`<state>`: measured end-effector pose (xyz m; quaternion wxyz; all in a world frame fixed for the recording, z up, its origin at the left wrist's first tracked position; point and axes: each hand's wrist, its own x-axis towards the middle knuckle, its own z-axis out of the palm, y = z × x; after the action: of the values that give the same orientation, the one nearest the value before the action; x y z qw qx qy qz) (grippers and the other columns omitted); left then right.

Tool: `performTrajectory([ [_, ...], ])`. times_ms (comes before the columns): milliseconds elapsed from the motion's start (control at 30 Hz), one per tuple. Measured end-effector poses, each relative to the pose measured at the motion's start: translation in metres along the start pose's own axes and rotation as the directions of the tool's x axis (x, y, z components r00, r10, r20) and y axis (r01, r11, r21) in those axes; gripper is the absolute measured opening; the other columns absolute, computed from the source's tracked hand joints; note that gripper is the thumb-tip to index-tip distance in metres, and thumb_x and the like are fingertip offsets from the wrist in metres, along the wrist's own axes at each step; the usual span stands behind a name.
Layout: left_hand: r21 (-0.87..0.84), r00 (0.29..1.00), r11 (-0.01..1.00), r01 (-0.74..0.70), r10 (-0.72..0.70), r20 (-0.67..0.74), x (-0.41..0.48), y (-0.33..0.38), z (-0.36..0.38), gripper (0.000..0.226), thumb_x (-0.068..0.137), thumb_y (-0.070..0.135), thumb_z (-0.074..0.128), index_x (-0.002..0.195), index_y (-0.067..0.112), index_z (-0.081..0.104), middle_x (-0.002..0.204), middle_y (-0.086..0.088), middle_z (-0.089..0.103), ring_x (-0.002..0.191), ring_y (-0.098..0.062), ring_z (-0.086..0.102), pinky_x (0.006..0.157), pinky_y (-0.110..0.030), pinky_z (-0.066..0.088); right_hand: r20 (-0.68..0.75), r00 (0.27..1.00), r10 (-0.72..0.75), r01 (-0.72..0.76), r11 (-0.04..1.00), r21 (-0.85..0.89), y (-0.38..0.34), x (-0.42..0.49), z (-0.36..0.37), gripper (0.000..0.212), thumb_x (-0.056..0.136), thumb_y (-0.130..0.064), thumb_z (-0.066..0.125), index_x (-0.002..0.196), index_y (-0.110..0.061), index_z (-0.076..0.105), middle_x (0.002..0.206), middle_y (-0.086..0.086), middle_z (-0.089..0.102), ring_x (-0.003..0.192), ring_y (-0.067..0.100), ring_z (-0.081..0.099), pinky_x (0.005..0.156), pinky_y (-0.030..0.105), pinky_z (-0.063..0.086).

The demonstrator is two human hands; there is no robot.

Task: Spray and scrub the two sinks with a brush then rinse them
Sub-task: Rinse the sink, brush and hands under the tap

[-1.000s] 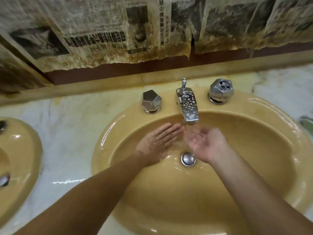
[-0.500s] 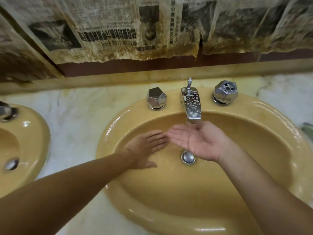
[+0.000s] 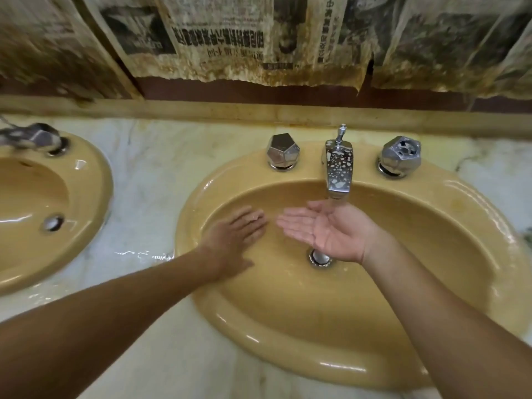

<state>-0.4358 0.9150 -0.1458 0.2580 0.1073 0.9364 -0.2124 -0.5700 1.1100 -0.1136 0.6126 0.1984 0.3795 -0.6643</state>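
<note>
Cupping the right hand (image 3: 331, 230) palm up, fingers loosely extended and grasping nothing, directly under the faucet (image 3: 339, 171) and catching its running water. Pressing the left hand (image 3: 234, 237) flat, fingers straight and released, against the inner left wall of the right sink (image 3: 431, 283), just beside the right fingertips. Partly hiding the drain (image 3: 318, 258) beneath the right wrist. Flanking the spout, two faceted chrome knobs (image 3: 282, 151). Lying well apart across the wet marble counter (image 3: 155, 174), the left sink (image 3: 86, 197).
</note>
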Motion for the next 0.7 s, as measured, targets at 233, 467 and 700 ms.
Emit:
performTrajectory([
  [233, -0.487, 0.926, 0.836, 0.252, -0.061, 0.374, 0.011, 0.099, -0.006, 0.096, 0.096, 0.075, 0.023, 0.16, 0.016, -0.016, 0.165, -0.003, -0.029, 0.151, -0.019, -0.031, 0.12, -0.049, -0.023, 0.029, 0.996, 0.079, -0.075, 0.991, -0.108, -0.002, 0.018, -0.006, 0.05, 0.102, -0.017, 0.041, 0.141, 0.014, 0.043, 0.142, 0.033, 0.05, 0.135, 0.042, 0.049, 0.11, 0.049, 0.041],
  [467, -0.181, 0.976, 0.972, 0.153, -0.12, 0.182, 0.001, 0.043, 0.001, 0.081, 0.101, 0.07, 0.02, 0.163, 0.024, -0.007, 0.168, 0.002, -0.019, 0.153, -0.017, -0.024, 0.119, -0.048, -0.027, -0.024, 0.998, 0.061, -0.065, 0.978, -0.198, -0.019, 0.029, -0.014, 0.05, 0.109, -0.024, 0.032, 0.145, 0.008, 0.043, 0.14, 0.03, 0.053, 0.129, 0.04, 0.056, 0.104, 0.048, 0.049],
  [700, -0.3, 0.908, 0.905, 0.302, -0.178, 0.379, 0.008, 0.081, 0.003, 0.087, 0.101, 0.069, 0.019, 0.16, 0.017, -0.016, 0.165, -0.004, -0.029, 0.15, -0.024, -0.032, 0.119, -0.053, -0.024, -0.133, 0.991, -0.012, -0.012, 0.985, -0.172, -0.022, 0.026, -0.008, 0.049, 0.109, -0.023, 0.03, 0.144, 0.01, 0.041, 0.144, 0.029, 0.05, 0.132, 0.038, 0.053, 0.081, 0.042, 0.057],
])
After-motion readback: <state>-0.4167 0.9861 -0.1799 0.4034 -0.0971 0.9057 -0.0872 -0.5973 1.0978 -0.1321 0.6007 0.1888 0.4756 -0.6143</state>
